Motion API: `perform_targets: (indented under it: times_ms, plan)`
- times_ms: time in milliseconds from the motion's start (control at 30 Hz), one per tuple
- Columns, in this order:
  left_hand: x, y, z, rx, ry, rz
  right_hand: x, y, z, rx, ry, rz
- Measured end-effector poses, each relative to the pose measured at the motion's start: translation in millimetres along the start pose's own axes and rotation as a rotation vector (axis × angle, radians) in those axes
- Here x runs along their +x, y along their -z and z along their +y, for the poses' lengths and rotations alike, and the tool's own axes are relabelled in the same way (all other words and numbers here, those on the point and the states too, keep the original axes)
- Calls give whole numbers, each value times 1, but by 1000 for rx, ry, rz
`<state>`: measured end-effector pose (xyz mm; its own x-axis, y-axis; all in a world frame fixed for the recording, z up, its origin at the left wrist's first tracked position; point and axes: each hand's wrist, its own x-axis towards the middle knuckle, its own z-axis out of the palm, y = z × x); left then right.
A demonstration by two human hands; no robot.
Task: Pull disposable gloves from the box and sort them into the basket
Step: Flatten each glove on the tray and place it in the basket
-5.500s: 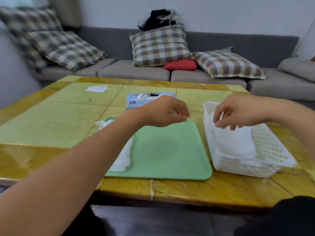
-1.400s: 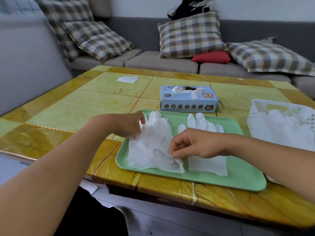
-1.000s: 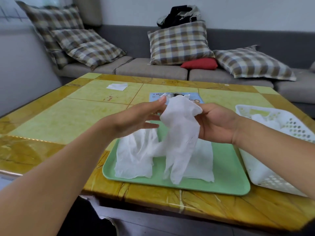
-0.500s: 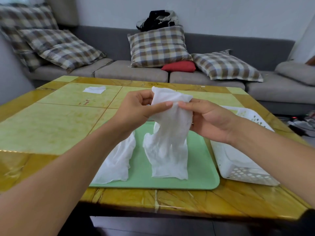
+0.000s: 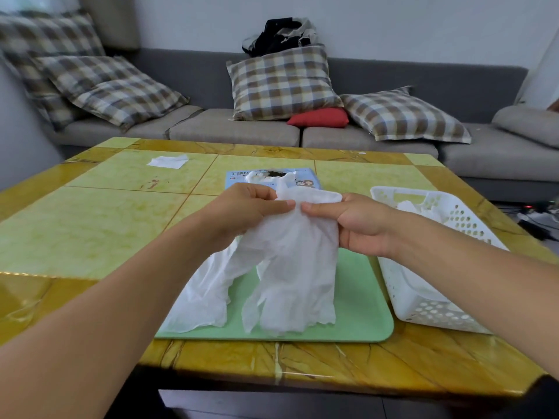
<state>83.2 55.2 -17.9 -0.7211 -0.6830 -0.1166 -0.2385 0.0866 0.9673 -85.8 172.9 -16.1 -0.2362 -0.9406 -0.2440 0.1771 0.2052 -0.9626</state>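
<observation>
Beyond the grip we see a yellow-green tiled desk, a grey sofa behind it with plaid cushions and a red cushion, dark clothing on its backrest, under a pale wall.

My left hand and the raised glove cover most of the glove box, so I can't read its print; my right arm blocks the basket interior, and the far-left pillows are blurry
</observation>
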Motion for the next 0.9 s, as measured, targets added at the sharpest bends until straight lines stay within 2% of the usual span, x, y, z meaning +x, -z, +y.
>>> perform_targets:
  times_ms: [33, 100, 233, 300, 367, 467, 567, 700, 900]
  plan:
    - [4, -1, 0, 20, -8, 32, 5, -1, -1, -23, -1, 44]
    - [16, -2, 7, -11, -143, 111, 13, -3, -12, -61, 115, 113]
    - [11, 2, 50, -87, -563, 263, 4, -2, -53, -231, 668, 229]
    - [5, 3, 57, 0, -686, 260, -2, 3, -57, -397, 814, 250]
    - [7, 5, 33, 204, -625, 218, 4, 8, -35, -558, 706, 174]
    - [23, 8, -21, 622, -404, 79, 20, 20, 11, -921, 460, 57]
    - [24, 5, -43, 766, -324, -110, 18, 29, 35, -1229, 293, -78]
    - [16, -4, -45, 844, -332, -220, 10, 28, 39, -1272, 302, -125]
    - [2, -12, -47, 934, -357, -291, -3, 18, 37, -1298, 291, -253]
